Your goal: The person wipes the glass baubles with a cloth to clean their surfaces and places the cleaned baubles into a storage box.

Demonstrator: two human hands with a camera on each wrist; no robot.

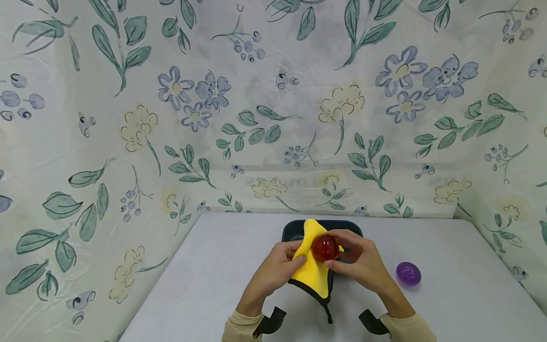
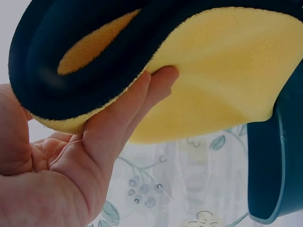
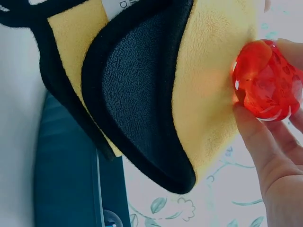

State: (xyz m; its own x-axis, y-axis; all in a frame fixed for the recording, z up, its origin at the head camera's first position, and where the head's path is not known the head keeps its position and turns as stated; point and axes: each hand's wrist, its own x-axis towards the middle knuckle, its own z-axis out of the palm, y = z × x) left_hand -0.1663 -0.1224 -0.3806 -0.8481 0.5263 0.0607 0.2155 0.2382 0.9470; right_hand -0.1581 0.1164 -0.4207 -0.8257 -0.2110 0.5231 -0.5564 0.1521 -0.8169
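Observation:
My left hand [image 1: 279,266] holds a yellow cloth [image 1: 311,275] with dark edging and a hanging loop. In the left wrist view the cloth [image 2: 213,71] is folded over, its fold lying between thumb and fingers. With thumb and fingers my right hand [image 1: 359,256] grips a clear red ball [image 1: 325,248] against the front of the cloth. The right wrist view shows the red ball [image 3: 267,80] touching or very near the yellow side. Both hands are raised before a dark teal basin [image 1: 295,229], which the cloth and hands partly cover.
A clear purple ball [image 1: 408,274] lies on the white table [image 1: 192,285], right of my right hand. In the right wrist view, part of a clear round thing [image 3: 112,218] shows at the basin's rim. A flower-patterned curtain [image 1: 256,156] hangs behind the table and along its sides.

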